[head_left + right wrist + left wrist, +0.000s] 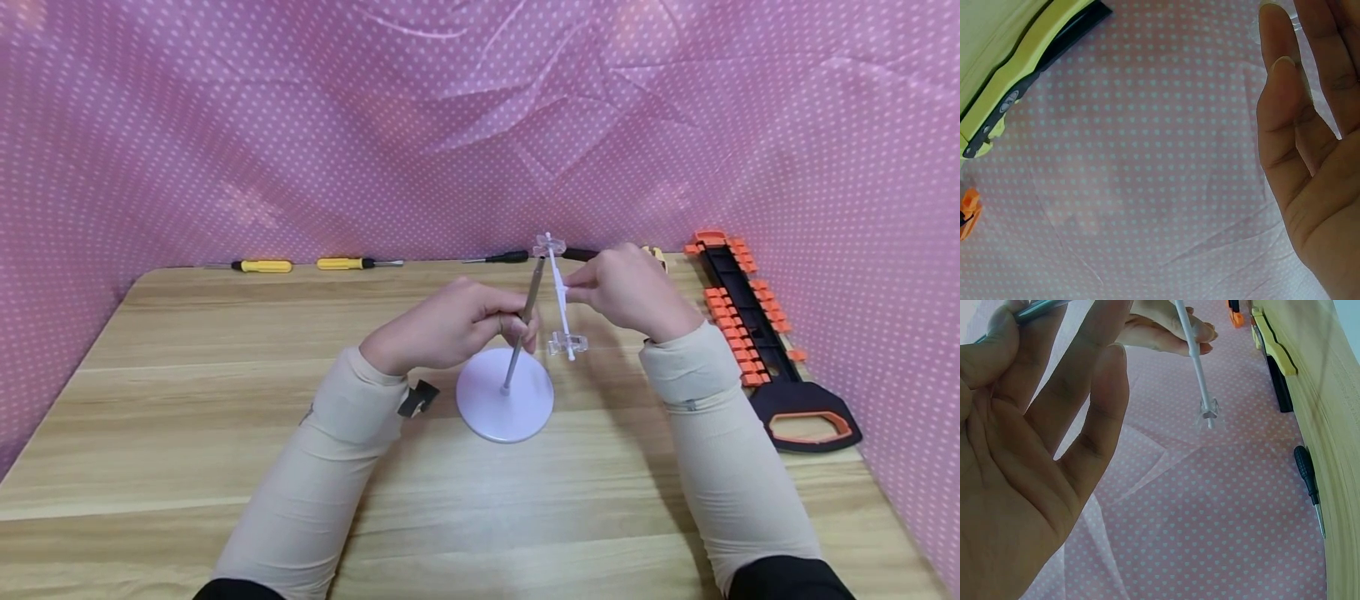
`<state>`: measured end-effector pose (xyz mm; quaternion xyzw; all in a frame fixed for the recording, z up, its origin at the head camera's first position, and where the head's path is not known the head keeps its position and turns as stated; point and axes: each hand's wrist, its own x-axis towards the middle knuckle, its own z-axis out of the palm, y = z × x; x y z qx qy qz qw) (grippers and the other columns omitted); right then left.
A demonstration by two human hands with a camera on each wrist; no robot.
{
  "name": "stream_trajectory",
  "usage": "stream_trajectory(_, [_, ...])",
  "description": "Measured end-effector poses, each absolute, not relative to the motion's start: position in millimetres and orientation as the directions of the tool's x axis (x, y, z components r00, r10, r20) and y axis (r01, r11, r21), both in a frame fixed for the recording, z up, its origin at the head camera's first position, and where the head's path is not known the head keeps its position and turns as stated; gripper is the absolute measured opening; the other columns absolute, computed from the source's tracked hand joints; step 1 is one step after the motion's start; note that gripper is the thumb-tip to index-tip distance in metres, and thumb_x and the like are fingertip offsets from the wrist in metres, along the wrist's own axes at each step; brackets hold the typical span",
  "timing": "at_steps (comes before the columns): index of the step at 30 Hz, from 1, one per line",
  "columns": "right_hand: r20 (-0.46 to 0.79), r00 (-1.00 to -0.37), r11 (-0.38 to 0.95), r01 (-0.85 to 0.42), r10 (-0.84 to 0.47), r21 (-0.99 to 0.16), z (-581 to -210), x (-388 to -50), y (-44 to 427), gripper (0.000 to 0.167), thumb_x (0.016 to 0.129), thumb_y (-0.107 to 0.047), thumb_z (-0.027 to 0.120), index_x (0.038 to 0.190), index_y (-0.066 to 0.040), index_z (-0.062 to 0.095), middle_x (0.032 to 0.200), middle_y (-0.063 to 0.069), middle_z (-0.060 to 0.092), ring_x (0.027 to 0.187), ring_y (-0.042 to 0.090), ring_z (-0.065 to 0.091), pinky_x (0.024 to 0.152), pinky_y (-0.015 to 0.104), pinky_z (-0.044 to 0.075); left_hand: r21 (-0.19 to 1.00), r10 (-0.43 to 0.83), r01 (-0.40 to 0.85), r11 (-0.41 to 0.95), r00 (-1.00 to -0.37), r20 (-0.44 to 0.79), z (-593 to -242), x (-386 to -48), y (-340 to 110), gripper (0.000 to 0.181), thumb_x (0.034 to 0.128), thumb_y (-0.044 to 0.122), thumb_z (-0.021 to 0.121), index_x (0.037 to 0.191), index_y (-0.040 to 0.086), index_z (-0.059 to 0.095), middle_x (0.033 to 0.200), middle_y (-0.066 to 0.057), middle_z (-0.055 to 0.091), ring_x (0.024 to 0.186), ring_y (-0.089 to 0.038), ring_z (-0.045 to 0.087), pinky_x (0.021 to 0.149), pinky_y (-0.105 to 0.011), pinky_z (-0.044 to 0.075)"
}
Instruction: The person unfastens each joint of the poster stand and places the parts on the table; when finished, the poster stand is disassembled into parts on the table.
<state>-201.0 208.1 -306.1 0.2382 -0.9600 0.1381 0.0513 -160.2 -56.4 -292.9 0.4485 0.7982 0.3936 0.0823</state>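
Note:
A thin metal rod (533,292) rises from a round white base (487,400). My left hand (461,325) pinches the rod between thumb and finger; the left wrist view shows the other fingers of this hand (1041,450) spread. To the right of the rod, my right hand (633,287) pinches a white bar (559,287) near its middle. Clear plastic clips (567,342) sit near both ends of the bar. The bar and the rod's top are apart. In the right wrist view my right hand (1322,137) shows at the right edge, the bar mostly hidden.
Yellow-handled screwdrivers (262,266) and a black one (508,257) lie along the table's back edge. A yellow and black tool (1022,69) lies behind my right hand. At the right is a black and orange rack (750,321). A pink dotted cloth (420,167) hangs behind.

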Motion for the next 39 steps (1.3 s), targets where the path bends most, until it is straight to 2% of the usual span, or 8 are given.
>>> stream_trajectory(8, [0.114, -0.901, 0.863, -0.433, -0.418, -0.259, -311, -205, 210, 0.018, 0.094, -0.026, 0.082, 0.108, -0.016, 0.085, 0.106, 0.007, 0.082, 0.095, 0.029, 0.079, 0.079, 0.050, 0.062, 0.702, 0.784, 0.655, 0.278, -0.577, 0.227, -293, -160, -57, 0.023, 0.1072, 0.005, 0.058, 0.094, 0.017, 0.073, 0.092, 0.007, 0.079, 0.092, -0.006, 0.074, 0.095, -0.026, 0.059])
stream_trajectory(13, [0.083, -0.906, 0.868, -0.422, -0.415, -0.261, -314, -207, 210, 0.018, 0.095, -0.027, 0.081, 0.109, -0.017, 0.085, 0.109, 0.008, 0.081, 0.099, 0.032, 0.078, 0.082, 0.052, 0.062, 0.712, 0.783, 0.641, 0.287, -0.586, 0.211, -292, -159, -57, 0.016, 0.1056, 0.010, 0.063, 0.095, 0.017, 0.073, 0.090, 0.008, 0.077, 0.092, -0.006, 0.073, 0.094, -0.027, 0.059])
stream_trajectory(20, [0.073, -0.912, 0.876, -0.408, -0.403, -0.257, -319, -211, 208, 0.019, 0.094, -0.031, 0.082, 0.108, -0.020, 0.086, 0.107, 0.005, 0.082, 0.096, 0.029, 0.078, 0.084, 0.053, 0.062, 0.709, 0.782, 0.643, 0.289, -0.586, 0.212, -291, -159, -57, 0.019, 0.1065, 0.008, 0.061, 0.095, 0.016, 0.073, 0.090, 0.009, 0.078, 0.092, -0.007, 0.074, 0.095, -0.027, 0.059])
stream_trajectory(28, [0.066, -0.904, 0.875, -0.426, -0.422, -0.231, -323, -213, 208, 0.019, 0.095, -0.031, 0.081, 0.110, -0.021, 0.085, 0.107, 0.006, 0.082, 0.095, 0.033, 0.078, 0.079, 0.056, 0.060, 0.702, 0.781, 0.651, 0.290, -0.585, 0.219, -292, -160, -57, 0.023, 0.1073, 0.006, 0.058, 0.094, 0.018, 0.073, 0.092, 0.009, 0.078, 0.092, -0.006, 0.074, 0.096, -0.027, 0.059])
stream_trajectory(33, [0.056, -0.906, 0.876, -0.420, -0.420, -0.237, -325, -214, 207, 0.018, 0.095, -0.030, 0.080, 0.110, -0.021, 0.085, 0.107, 0.007, 0.082, 0.090, 0.031, 0.077, 0.076, 0.054, 0.060, 0.703, 0.780, 0.648, 0.292, -0.587, 0.217, -292, -160, -57, 0.025, 0.1074, 0.004, 0.057, 0.094, 0.017, 0.073, 0.092, 0.010, 0.078, 0.093, -0.004, 0.074, 0.097, -0.027, 0.059])
stream_trajectory(39, [0.041, -0.909, 0.879, -0.412, -0.415, -0.238, -327, -216, 208, 0.019, 0.095, -0.031, 0.080, 0.111, -0.021, 0.085, 0.109, 0.008, 0.081, 0.094, 0.033, 0.077, 0.078, 0.055, 0.060, 0.708, 0.780, 0.643, 0.291, -0.588, 0.214, -292, -160, -57, 0.024, 0.1073, 0.004, 0.057, 0.094, 0.017, 0.073, 0.092, 0.009, 0.079, 0.093, -0.006, 0.074, 0.097, -0.027, 0.058])
